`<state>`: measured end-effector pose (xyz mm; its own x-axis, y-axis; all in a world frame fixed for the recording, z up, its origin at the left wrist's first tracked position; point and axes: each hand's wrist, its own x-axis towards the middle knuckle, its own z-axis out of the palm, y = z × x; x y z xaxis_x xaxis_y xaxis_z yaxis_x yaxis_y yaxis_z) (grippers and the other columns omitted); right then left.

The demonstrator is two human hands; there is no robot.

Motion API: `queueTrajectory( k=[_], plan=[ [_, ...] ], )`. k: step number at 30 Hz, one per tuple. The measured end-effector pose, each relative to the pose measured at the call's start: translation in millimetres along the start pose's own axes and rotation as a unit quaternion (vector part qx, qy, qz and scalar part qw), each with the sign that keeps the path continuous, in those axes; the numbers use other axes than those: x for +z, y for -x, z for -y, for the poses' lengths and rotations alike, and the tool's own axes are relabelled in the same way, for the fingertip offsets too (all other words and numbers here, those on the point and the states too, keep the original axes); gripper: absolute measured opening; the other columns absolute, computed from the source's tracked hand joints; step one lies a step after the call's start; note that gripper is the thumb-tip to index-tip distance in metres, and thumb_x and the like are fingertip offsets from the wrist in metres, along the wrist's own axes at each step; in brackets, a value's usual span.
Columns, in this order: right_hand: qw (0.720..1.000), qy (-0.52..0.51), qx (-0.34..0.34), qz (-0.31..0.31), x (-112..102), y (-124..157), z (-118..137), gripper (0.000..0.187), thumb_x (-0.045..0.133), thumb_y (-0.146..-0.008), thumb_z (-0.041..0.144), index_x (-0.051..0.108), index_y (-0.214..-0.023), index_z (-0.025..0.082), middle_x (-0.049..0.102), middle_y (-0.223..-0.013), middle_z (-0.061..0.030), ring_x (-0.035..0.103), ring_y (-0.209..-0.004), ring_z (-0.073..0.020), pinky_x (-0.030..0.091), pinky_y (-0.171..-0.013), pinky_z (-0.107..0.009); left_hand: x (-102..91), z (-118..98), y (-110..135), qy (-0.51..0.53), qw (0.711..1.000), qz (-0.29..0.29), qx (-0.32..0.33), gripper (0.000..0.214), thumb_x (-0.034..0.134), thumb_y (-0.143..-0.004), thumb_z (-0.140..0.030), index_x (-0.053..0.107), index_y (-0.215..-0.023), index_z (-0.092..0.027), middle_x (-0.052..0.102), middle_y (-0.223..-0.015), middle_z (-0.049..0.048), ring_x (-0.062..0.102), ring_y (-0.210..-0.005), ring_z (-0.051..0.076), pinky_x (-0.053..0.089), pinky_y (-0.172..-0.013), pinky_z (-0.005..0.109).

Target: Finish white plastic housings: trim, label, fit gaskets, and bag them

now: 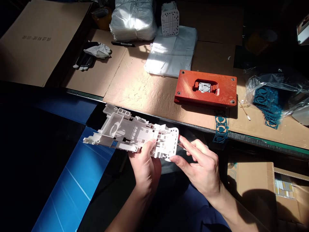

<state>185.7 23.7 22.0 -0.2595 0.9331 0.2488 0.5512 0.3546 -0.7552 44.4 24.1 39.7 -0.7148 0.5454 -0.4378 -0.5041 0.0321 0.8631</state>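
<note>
A long white plastic frame (135, 133), full of slots, ribs and clips, is held in the air in front of the bench edge. My left hand (146, 164) is closed around its near side, thumb on top and fingers hidden beneath. At the frame's right end is an upright, rounded end plate (175, 141) with small holes. My right hand (200, 161) is at this plate, its thumb against the lower corner and its index fingertip by the upper edge. Between its curled fingers shows a slim metal tool (182, 147), mostly hidden, pointing at the plate.
On the cardboard-covered bench are a red fixture block (205, 77) with a small metal plate inside, stacked clear bags (171, 54), another white part (170, 21), gloves (93, 53), a pen (123, 43) and a cotton swab (245, 111). Blue cut-out sheets (220, 125) overhang the edge. Cardboard boxes (251, 183) stand lower right.
</note>
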Motion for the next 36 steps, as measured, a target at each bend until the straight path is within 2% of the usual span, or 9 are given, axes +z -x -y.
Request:
queueTrajectory(
  k=[10,15,18,21,24,27,30,32,36],
  plan=[
    [0.999,0.01,-0.025,-0.024,5,3,5,0.033,0.073,-0.092,0.039,0.077,-0.111,0.013,0.066,-0.072,-0.0054,0.061,-0.06,-0.0144,0.05,-0.059,-0.028,-0.9,5,-3,0.011,1.0,0.004,0.006,0.038,0.077,-0.068,-0.009,0.073,-0.103,-0.023,0.076,-0.098,0.0011,0.071,-0.082,0.02,0.057,-0.073,0.031],
    [0.995,-0.018,-0.091,0.042,5,13,-3,0.037,0.064,-0.097,0.043,0.075,-0.116,0.013,0.067,-0.075,-0.0064,0.063,-0.067,-0.0167,0.049,-0.063,-0.03,-4.6,7,-15,0.011,1.0,-0.011,0.026,0.024,0.076,-0.068,-0.01,0.072,-0.09,-0.021,0.074,-0.089,-0.001,0.07,-0.08,0.019,0.057,-0.08,0.034],
    [0.996,0.0,-0.076,0.055,0,17,-15,0.031,0.057,-0.102,0.029,0.072,-0.122,0.011,0.066,-0.075,-0.0054,0.061,-0.067,-0.0154,0.047,-0.063,-0.029,-7.5,4,-22,0.009,0.999,-0.015,0.042,0.018,0.078,-0.067,-0.01,0.071,-0.081,-0.019,0.073,-0.081,-0.0011,0.07,-0.081,0.018,0.057,-0.086,0.035],
    [0.996,0.046,-0.038,0.059,-7,18,-25,0.018,0.064,-0.098,0.028,0.076,-0.102,0.015,0.068,-0.075,-0.0033,0.062,-0.065,-0.0139,0.046,-0.064,-0.027,-9.3,-4,-24,0.021,0.999,0.012,0.033,0.024,0.078,-0.067,-0.008,0.073,-0.087,-0.019,0.075,-0.086,0.001,0.072,-0.088,0.022,0.057,-0.09,0.037],
    [0.993,0.087,-0.009,0.077,-14,21,-33,0.027,0.071,-0.092,0.043,0.073,-0.083,0.018,0.068,-0.074,-0.0017,0.064,-0.064,-0.0142,0.046,-0.063,-0.027,-11.8,-12,-24,0.043,0.995,0.085,0.021,0.036,0.076,-0.07,-0.009,0.074,-0.103,-0.022,0.078,-0.1,0.0051,0.072,-0.104,0.029,0.057,-0.094,0.043],
    [0.981,0.151,-0.001,0.121,-22,25,-40,0.035,0.069,-0.091,0.053,0.073,-0.089,0.018,0.068,-0.078,-0.0025,0.065,-0.068,-0.017,0.046,-0.065,-0.029,-17.5,-17,-27,0.063,0.986,0.153,-0.036,0.044,0.077,-0.071,-0.018,0.073,-0.114,-0.024,0.077,-0.11,0.0098,0.068,-0.116,0.035,0.057,-0.095,0.047],
    [0.96,0.224,-0.034,0.163,-40,24,-50,0.038,0.056,-0.101,0.046,0.073,-0.111,0.014,0.068,-0.085,-0.0057,0.066,-0.072,-0.0188,0.046,-0.066,-0.031,-24.1,-17,-31,0.082,0.959,0.212,-0.167,0.048,0.071,-0.077,-0.048,0.072,-0.118,-0.022,0.073,-0.122,0.0159,0.065,-0.121,0.041,0.058,-0.092,0.053],
    [0.951,0.248,-0.074,0.167,-59,16,-57,0.038,0.05,-0.105,0.037,0.069,-0.126,0.012,0.067,-0.086,-0.0056,0.064,-0.07,-0.0173,0.044,-0.064,-0.03,-27.5,-15,-31,0.075,0.926,0.247,-0.275,0.057,0.061,-0.083,-0.062,0.072,-0.12,-0.02,0.071,-0.127,0.0184,0.065,-0.12,0.042,0.057,-0.091,0.056],
    [0.946,0.244,-0.155,0.148,-97,-17,-61,0.035,0.056,-0.103,0.027,0.065,-0.134,0.014,0.063,-0.079,-0.0019,0.058,-0.065,-0.0146,0.042,-0.064,-0.03,-34.9,-10,-22,0.052,0.854,0.307,-0.416,0.057,0.059,-0.087,-0.062,0.073,-0.119,-0.017,0.074,-0.121,0.018,0.07,-0.113,0.037,0.055,-0.096,0.053]
  ],
)
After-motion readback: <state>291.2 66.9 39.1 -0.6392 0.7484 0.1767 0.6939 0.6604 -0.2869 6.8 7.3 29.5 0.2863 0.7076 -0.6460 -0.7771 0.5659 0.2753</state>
